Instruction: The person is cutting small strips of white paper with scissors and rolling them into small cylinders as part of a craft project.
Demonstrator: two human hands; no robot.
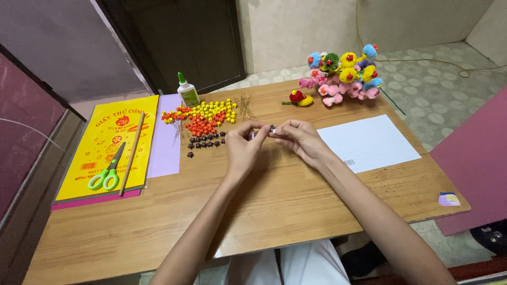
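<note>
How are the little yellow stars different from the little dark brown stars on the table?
The yellow stars are bright and make a big heap far from the hands, by the glue bottle. The dark brown stars are dull, far fewer, and spread out singly nearer the left hand. Both look like tiny folded paper stars lying on the wooden table.

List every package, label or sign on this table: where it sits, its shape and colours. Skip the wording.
Paper pack: left side of the table, flat yellow rectangle with red print, green scissors and a wooden stick on top.
Glue bottle: far edge, small, white with green cap and green label.
White sheet: right side, barcode at its near-left corner.
Sticker: near-right corner, small, pale.
</note>
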